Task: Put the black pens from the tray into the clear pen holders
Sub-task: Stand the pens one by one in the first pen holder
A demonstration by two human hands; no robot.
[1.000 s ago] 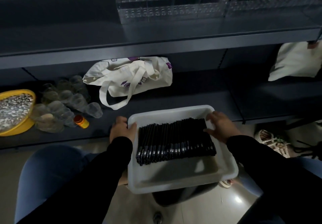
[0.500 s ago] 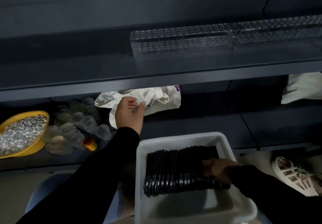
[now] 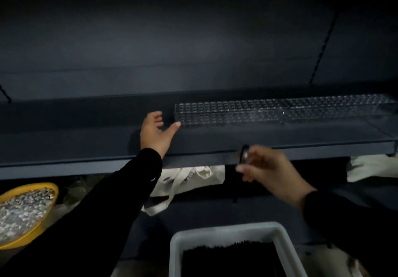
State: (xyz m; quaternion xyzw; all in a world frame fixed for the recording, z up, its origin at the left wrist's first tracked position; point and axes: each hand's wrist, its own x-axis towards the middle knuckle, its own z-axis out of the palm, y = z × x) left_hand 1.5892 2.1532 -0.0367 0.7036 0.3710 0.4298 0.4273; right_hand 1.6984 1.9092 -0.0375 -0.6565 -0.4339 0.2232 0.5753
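- Head view: the left hand (image 3: 156, 131) has risen from the tray rim to the shelf, fingers spread, thumb almost touching the long clear plastic pen holder (image 3: 230, 113).
- The right hand (image 3: 267, 169), lower and to the right, now pinches one slim black pen (image 3: 244, 154); it is blurred, so probably moving toward the holder.
- The other black pens (image 3: 230, 259) lie in the grey plastic tray (image 3: 175, 253) below both hands.

Upper shelf: long clear plastic pen holders (image 3: 280, 113), right of centre frame.
Lower left: round yellow bowl (image 3: 46, 220).
Bottom centre: grey plastic tray (image 3: 226, 232), black pens (image 3: 230, 257) inside.
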